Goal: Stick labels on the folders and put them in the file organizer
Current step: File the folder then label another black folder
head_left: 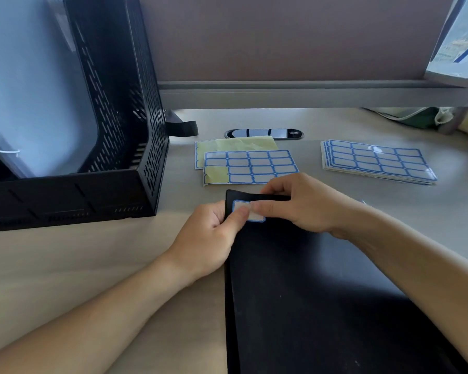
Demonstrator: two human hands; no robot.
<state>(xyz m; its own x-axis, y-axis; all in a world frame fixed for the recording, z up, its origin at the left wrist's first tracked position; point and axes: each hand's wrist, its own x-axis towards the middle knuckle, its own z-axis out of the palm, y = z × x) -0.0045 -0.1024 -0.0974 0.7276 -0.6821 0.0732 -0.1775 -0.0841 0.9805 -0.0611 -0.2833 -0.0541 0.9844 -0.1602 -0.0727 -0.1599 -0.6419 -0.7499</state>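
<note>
Folder (pixel 308 306) looks light, stiff and slick; we'd lift it by its left edge. Left hand (pixel 208 238) and right hand (pixel 300 203) pinch its far corner, pressing the flimsy label (pixel 255 217).

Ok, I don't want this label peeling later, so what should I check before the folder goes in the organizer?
1. Label sits on the black folder's corner: ok.
2. Label edges flat: cannot tell, fingers cover it.
3. Left hand thumb and right hand fingertip press it: ok.
4. File organizer slot beside the light-blue folder looks free: ok.
5. Label sheets lie clear of the way to the organizer: ok.
</note>
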